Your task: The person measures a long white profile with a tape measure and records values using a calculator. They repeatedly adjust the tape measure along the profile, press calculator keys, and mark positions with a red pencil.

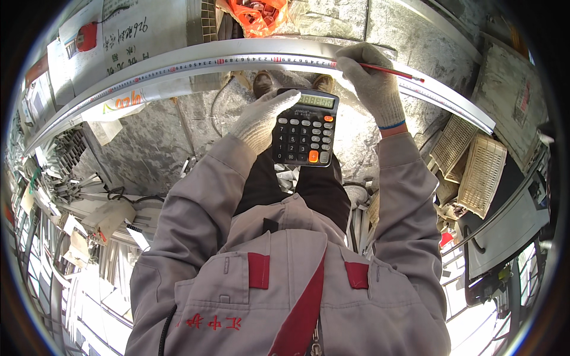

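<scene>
My left hand (pixel 264 120), in a white knit glove, is closed on the upper left side of a black calculator (pixel 301 140) with grey and orange keys; the thumb lies beside its display. My gloved right hand (pixel 373 80) holds a thin red pencil (pixel 389 70), its dark end pointing right. That hand rests at a long pale metal profile (pixel 196 54), which arcs across the view. Along the profile runs a white measuring tape (pixel 246 60) with black and red marks. The calculator is apart from the profile, on my side of it.
An orange plastic bag (pixel 256 18) with red contents lies beyond the profile. Woven plastic baskets (pixel 482 175) are stacked at the right. Cut metal pieces (pixel 68 148) are piled at the left. A red object (pixel 87 37) sits on a pale marked board (pixel 151 29). My shoes (pixel 263 83) stand on the grey floor.
</scene>
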A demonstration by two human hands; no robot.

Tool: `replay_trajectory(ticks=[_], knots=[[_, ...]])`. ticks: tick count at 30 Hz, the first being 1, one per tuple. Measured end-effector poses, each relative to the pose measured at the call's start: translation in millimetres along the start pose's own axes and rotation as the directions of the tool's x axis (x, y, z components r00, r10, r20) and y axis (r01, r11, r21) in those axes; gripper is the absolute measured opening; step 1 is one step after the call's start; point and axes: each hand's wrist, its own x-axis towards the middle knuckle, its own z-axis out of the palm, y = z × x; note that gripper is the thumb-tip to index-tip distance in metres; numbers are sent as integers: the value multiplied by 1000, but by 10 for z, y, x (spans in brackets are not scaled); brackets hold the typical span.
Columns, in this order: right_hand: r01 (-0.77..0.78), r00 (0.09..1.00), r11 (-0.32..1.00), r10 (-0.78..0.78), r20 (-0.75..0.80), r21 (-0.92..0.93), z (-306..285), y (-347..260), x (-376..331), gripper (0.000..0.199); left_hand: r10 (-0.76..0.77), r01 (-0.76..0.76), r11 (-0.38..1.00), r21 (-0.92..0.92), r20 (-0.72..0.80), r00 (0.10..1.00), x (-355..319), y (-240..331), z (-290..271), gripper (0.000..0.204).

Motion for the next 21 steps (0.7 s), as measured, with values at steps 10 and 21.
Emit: replay_trajectory(ticks=[10, 21], knots=[[6, 1000, 1000, -7, -14, -11, 17, 5, 2, 16, -24, 23, 1000, -17, -34, 999, 30, -74, -33, 27], [19, 1000, 999, -19, -1, -27, 21, 45, 15, 13, -45, 45, 999, 7, -15, 999, 54, -116, -73, 29]])
